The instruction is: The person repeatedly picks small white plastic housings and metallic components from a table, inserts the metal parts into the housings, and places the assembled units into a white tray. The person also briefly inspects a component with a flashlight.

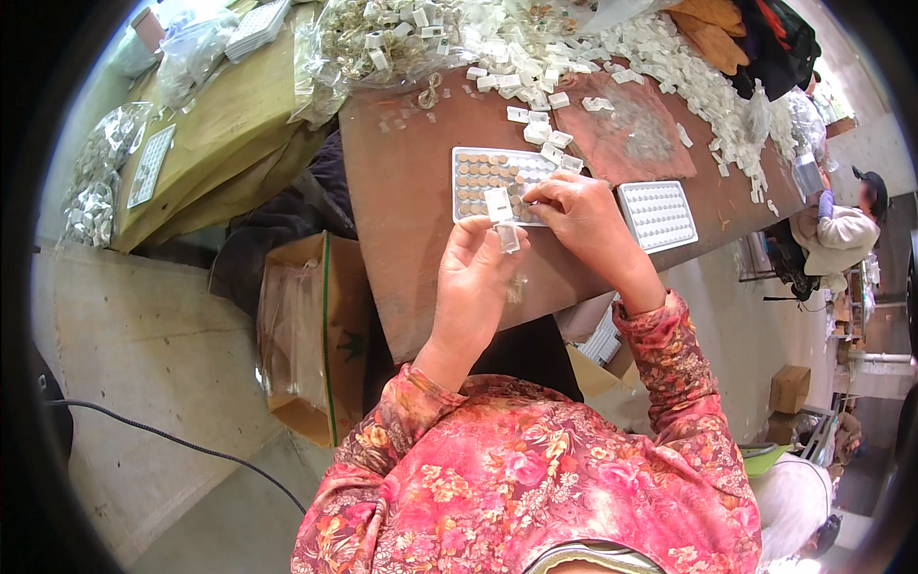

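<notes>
My left hand (471,282) pinches a small white plastic case (498,204) with a clear flap (508,238) hanging from its lower end. Just to its right, the fingertips of my right hand (585,218) are pressed together over a white tray (538,165). What they hold, if anything, is too small to make out. Rows of round tan discs (475,182) fill the left part of this tray. My two hands are close together, and the case hides part of the tray's lower edge.
A second white tray (658,216) lies to the right beside a worn reddish mat (626,124). Many small white cases (660,57) are heaped along the table's far side. An open cardboard box (311,325) stands at the left below the table (402,210). Another person (841,234) is farther right.
</notes>
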`<state>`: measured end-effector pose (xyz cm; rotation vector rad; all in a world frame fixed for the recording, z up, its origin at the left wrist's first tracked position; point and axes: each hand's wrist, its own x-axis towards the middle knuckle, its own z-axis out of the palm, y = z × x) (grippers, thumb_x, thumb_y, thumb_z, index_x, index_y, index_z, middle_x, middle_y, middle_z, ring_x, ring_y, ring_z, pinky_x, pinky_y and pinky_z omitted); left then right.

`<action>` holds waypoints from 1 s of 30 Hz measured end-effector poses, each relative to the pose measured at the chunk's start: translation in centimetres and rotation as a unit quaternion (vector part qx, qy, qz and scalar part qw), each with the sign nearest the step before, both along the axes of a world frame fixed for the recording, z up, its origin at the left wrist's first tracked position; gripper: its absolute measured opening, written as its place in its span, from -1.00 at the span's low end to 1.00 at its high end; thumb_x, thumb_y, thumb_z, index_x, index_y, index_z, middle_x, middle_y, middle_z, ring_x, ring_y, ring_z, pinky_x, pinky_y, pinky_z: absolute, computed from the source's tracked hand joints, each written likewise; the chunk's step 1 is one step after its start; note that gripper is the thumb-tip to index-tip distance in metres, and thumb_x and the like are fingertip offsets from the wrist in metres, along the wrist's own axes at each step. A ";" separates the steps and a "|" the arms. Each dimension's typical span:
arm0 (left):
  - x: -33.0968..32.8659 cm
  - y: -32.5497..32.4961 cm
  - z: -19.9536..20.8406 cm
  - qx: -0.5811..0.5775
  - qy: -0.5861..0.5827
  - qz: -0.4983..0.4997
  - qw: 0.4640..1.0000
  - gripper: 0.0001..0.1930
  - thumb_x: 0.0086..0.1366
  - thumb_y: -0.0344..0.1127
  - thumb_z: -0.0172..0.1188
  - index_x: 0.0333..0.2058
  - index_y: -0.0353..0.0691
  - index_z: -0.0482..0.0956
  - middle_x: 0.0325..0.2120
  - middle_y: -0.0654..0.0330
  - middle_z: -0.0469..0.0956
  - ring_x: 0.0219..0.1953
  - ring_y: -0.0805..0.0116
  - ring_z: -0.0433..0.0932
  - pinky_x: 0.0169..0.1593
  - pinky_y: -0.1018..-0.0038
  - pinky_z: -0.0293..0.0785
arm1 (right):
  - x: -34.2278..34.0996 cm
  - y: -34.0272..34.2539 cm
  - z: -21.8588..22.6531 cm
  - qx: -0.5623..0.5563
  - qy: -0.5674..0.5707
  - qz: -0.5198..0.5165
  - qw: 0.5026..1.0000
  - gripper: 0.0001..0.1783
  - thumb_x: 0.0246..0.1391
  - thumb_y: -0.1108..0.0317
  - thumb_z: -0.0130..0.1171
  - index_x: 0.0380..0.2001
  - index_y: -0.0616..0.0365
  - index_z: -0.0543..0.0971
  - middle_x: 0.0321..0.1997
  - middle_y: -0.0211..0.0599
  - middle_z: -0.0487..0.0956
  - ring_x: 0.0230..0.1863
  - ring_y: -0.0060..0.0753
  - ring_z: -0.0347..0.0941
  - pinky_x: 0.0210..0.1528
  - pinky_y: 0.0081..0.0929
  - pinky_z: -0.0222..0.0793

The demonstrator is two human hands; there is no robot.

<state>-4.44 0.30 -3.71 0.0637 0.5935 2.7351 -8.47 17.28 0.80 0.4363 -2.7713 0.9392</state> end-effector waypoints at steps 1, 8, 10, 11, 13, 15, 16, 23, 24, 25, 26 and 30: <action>0.0 0.0 0.0 0.001 0.000 0.000 1.000 -0.84 0.39 -0.39 0.02 -0.08 -0.19 0.35 -0.10 0.21 0.44 -0.02 0.36 0.46 0.14 0.35 0.40 | -0.1 0.0 0.0 0.009 0.011 0.013 1.000 -0.86 -0.08 0.49 0.23 -0.38 0.23 0.62 -0.38 -0.12 0.59 -0.39 -0.13 0.55 -0.31 -0.35 0.46; -0.1 -0.2 0.0 0.003 0.005 -0.003 1.000 -0.82 0.37 -0.39 0.05 -0.08 -0.18 0.35 -0.13 0.23 0.46 -0.04 0.37 0.47 0.12 0.34 0.40 | 1.4 -1.0 2.0 -0.057 0.034 -0.039 0.997 -0.88 -0.11 0.56 0.27 -0.41 0.25 0.65 -0.46 -0.25 0.59 -0.45 -0.41 0.52 -0.40 -0.55 0.42; -0.1 0.0 -0.1 0.001 0.010 0.001 1.000 -0.83 0.36 -0.39 0.06 -0.09 -0.17 0.36 -0.14 0.23 0.48 -0.04 0.38 0.47 0.11 0.34 0.40 | 2.7 -1.2 3.0 -0.088 0.031 -0.006 0.996 -0.86 -0.14 0.59 0.29 -0.41 0.23 0.66 -0.48 -0.28 0.58 -0.45 -0.46 0.52 -0.40 -0.57 0.41; -0.1 0.1 -0.1 -0.003 0.012 0.003 1.000 -0.83 0.36 -0.40 0.06 -0.09 -0.16 0.36 -0.14 0.23 0.48 -0.04 0.38 0.47 0.11 0.34 0.41 | 3.3 -1.3 3.4 -0.103 0.024 0.003 0.994 -0.85 -0.16 0.60 0.30 -0.42 0.23 0.67 -0.48 -0.29 0.58 -0.45 -0.48 0.51 -0.40 -0.58 0.41; 0.0 0.2 -0.1 -0.011 0.014 0.006 1.000 -0.83 0.36 -0.40 0.07 -0.10 -0.16 0.37 -0.15 0.23 0.50 -0.04 0.39 0.47 0.10 0.34 0.40 | 3.9 -1.9 3.7 -0.098 0.038 0.020 0.994 -0.85 -0.17 0.61 0.31 -0.42 0.21 0.65 -0.47 -0.30 0.57 -0.44 -0.47 0.52 -0.39 -0.58 0.42; 0.0 0.4 -0.1 -0.015 0.017 0.011 1.000 -0.84 0.35 -0.41 0.07 -0.11 -0.15 0.39 -0.15 0.22 0.51 -0.04 0.39 0.47 0.10 0.33 0.40 | 4.1 -2.4 3.8 -0.069 0.049 0.029 0.996 -0.85 -0.17 0.60 0.32 -0.42 0.21 0.64 -0.45 -0.30 0.57 -0.44 -0.47 0.52 -0.39 -0.58 0.43; 0.0 0.5 -0.2 -0.020 0.024 0.014 0.999 -0.84 0.35 -0.41 0.07 -0.11 -0.15 0.39 -0.14 0.21 0.50 -0.04 0.39 0.47 0.10 0.32 0.39 | 4.1 -2.6 3.7 -0.044 0.080 0.034 0.995 -0.83 -0.16 0.58 0.31 -0.41 0.20 0.61 -0.43 -0.28 0.57 -0.44 -0.40 0.53 -0.40 -0.54 0.44; 0.1 0.6 0.0 -0.029 0.039 0.027 0.998 -0.86 0.34 -0.44 0.08 -0.14 -0.20 0.41 -0.11 0.17 0.50 -0.08 0.41 0.48 0.06 0.39 0.41 | 4.1 -2.6 4.0 0.051 0.101 0.069 0.991 -0.81 -0.14 0.56 0.30 -0.36 0.16 0.61 -0.41 -0.26 0.56 -0.43 -0.27 0.54 -0.39 -0.48 0.47; 0.1 0.6 0.0 -0.029 0.032 0.028 0.999 -0.87 0.34 -0.46 0.09 -0.15 -0.22 0.41 -0.11 0.16 0.50 -0.10 0.42 0.49 0.03 0.43 0.44 | 4.3 -2.5 4.1 0.061 0.100 0.071 0.991 -0.81 -0.14 0.57 0.30 -0.36 0.16 0.62 -0.41 -0.26 0.57 -0.43 -0.28 0.54 -0.39 -0.49 0.47; 0.1 0.6 0.0 -0.033 0.028 0.027 0.999 -0.87 0.34 -0.45 0.09 -0.16 -0.22 0.42 -0.12 0.17 0.51 -0.12 0.43 0.50 0.01 0.44 0.44 | 4.3 -2.5 4.2 0.067 0.099 0.074 0.990 -0.80 -0.14 0.57 0.29 -0.35 0.16 0.62 -0.41 -0.26 0.57 -0.43 -0.29 0.55 -0.39 -0.50 0.47; 0.0 0.5 0.0 -0.037 0.024 0.026 0.999 -0.88 0.34 -0.44 0.10 -0.16 -0.22 0.42 -0.13 0.17 0.51 -0.13 0.45 0.50 0.00 0.45 0.44 | 4.4 -2.6 4.2 0.037 0.102 0.071 0.991 -0.79 -0.15 0.56 0.27 -0.35 0.15 0.61 -0.40 -0.27 0.57 -0.42 -0.27 0.55 -0.39 -0.48 0.47; -0.2 0.1 -0.1 -0.050 0.043 -0.001 0.998 -0.82 0.35 -0.35 0.09 -0.09 -0.20 0.42 -0.13 0.22 0.51 -0.12 0.44 0.50 0.06 0.35 0.43 | 4.2 -2.9 4.3 -0.049 0.120 0.050 0.990 -0.77 -0.16 0.54 0.25 -0.33 0.12 0.62 -0.39 -0.27 0.59 -0.40 -0.24 0.55 -0.37 -0.47 0.48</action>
